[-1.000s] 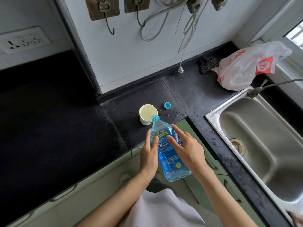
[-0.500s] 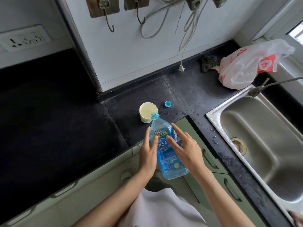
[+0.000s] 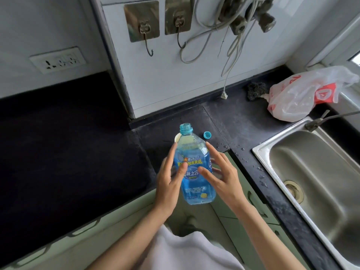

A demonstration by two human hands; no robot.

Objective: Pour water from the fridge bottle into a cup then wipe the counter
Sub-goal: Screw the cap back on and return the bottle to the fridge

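Since a second ago the bottle (image 3: 195, 168) has swung up from its low tilt over the cup (image 3: 177, 137), so its open neck now sits higher and past the cup's rim, hiding most of it. Both hands clasp the bottle from the sides: the left hand (image 3: 169, 184) with fingers fairly straight along its flank and thumb pressed on the label, the right hand (image 3: 222, 178) with fingers spread and thumb on the label. It hangs between them, above the worktop (image 3: 229, 121) edge. Its long axis runs from the base, nearest the person and below the palms, away to the uncapped mouth beyond the fingertips, pointing toward the wall and slightly up. The blue cap (image 3: 207, 135) lies just beyond the right fingertips, beside the cup.

Pouring looks paused or finished. If more water is needed, lower the mouth slowly back over the cup's rim, both palms steadying the body. Droplets right of the right hand suggest wiping comes next.
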